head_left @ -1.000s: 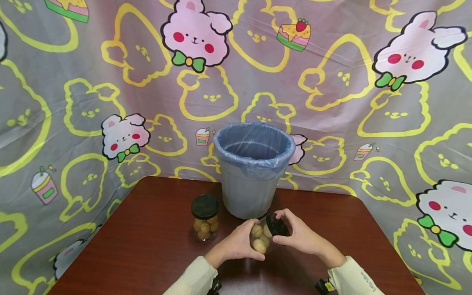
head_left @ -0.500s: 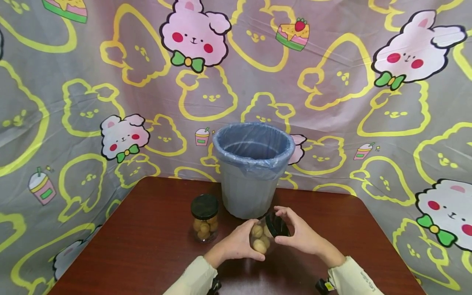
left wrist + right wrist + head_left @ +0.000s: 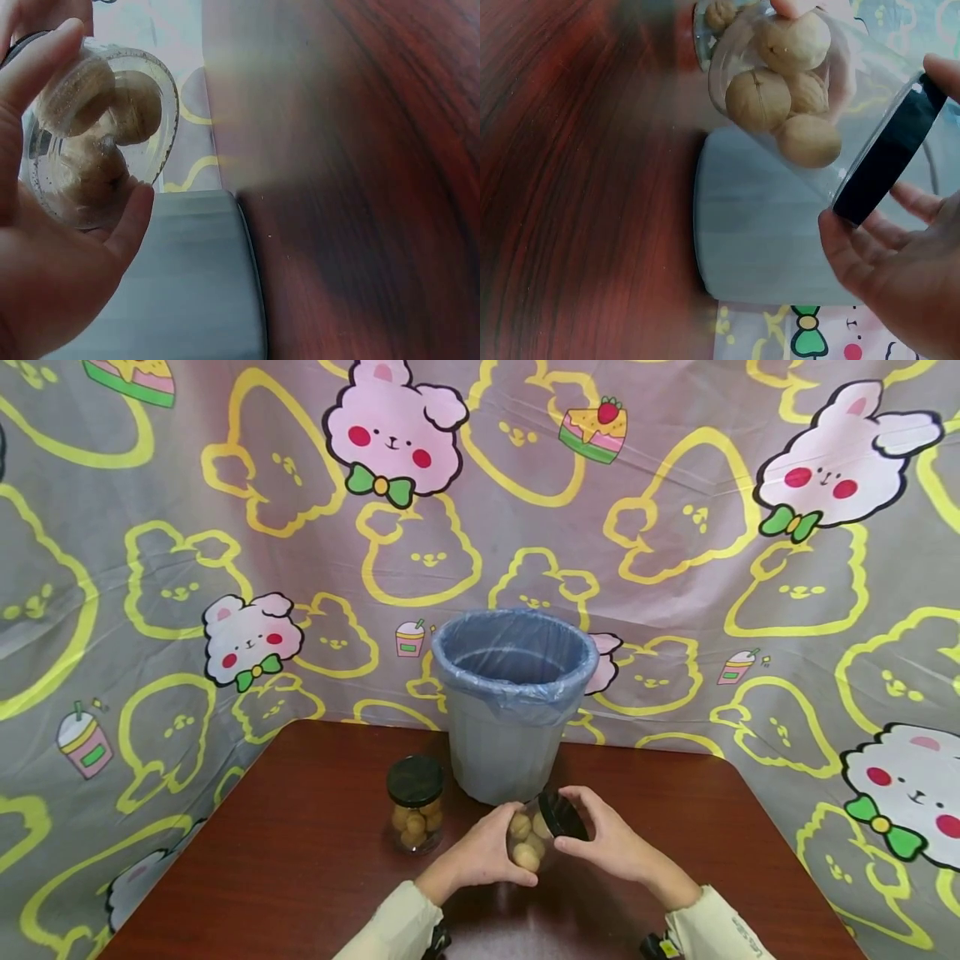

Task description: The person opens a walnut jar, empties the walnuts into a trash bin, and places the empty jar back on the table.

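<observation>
Tilted over the table is a clear jar (image 3: 739, 56) with several walnuts (image 3: 759, 99) gathered toward its base. My left hand (image 3: 483, 850) grips the jar's body near the base, thumb on one side and fingers on the other. The black lid (image 3: 891, 150) sits on the jar's mouth, which points up and to the right in the head view. My right hand (image 3: 613, 842) holds that lid by its edge, thumb and fingers around the rim. To the left stands a second clear jar of walnuts (image 3: 416, 827), upright under its own black lid (image 3: 416, 781).
Behind the hands stands a grey bin (image 3: 502, 752) lined with a blue plastic bag (image 3: 517, 685). The brown wooden table (image 3: 315, 827) reaches back to a patterned curtain (image 3: 525, 468). Light sleeves (image 3: 720, 927) cover both forearms.
The right-hand fingers shift slightly around the lid, opening away from it a little and then closing in again. The left hand and the jar body stay almost in place.
</observation>
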